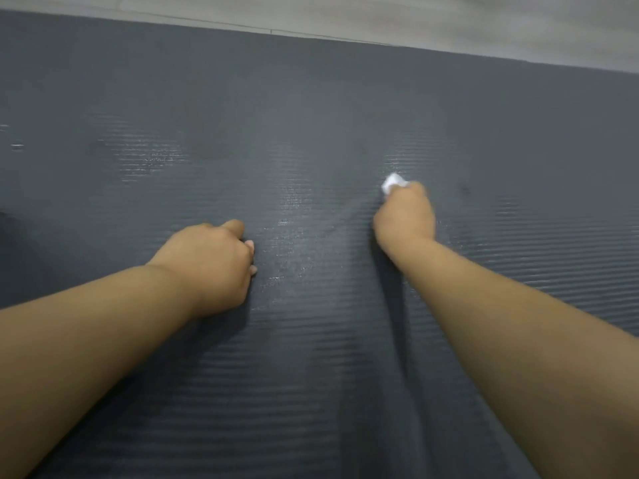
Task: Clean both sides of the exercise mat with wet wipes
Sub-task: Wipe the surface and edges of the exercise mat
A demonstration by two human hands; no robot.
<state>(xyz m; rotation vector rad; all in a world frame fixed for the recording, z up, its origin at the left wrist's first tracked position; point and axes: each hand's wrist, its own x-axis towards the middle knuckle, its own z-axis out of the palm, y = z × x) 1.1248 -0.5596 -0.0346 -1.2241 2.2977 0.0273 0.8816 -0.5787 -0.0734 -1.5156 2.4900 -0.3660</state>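
A dark grey ribbed exercise mat (311, 105) lies flat and fills nearly the whole head view. Wet, shiny streaks show on it around the middle and to the right. My right hand (406, 216) is closed around a crumpled white wet wipe (392, 183), pressing it onto the mat right of centre; only the wipe's tip sticks out beyond the fingers. My left hand (214, 261) rests as a fist on the mat left of centre, with nothing visible in it.
Light grey tiled floor (449, 19) runs along the mat's far edge at the top of the view. A dark shadow lies at the left edge of the mat.
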